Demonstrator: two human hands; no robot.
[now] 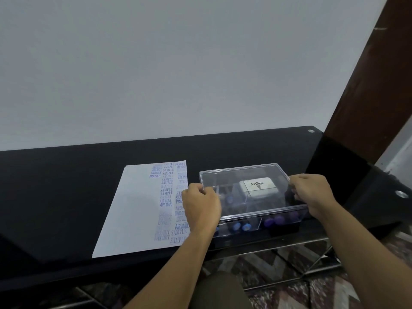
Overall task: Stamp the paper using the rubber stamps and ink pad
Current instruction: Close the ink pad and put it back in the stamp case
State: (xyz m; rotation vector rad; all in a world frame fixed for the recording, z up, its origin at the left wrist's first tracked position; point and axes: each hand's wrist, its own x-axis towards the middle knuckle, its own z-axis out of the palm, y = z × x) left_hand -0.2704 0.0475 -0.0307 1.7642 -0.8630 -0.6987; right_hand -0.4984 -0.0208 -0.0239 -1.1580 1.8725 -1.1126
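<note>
The clear lid point(236, 178), apparently raised, long axis left-right, is being gripped at its ends by the left hand point(200, 205) and right hand point(312, 192).

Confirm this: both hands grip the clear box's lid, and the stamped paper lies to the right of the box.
Not quite. The head view shows the stamped paper lying to the left of the clear box, not the right. The left hand and right hand do grip its lid.
</note>
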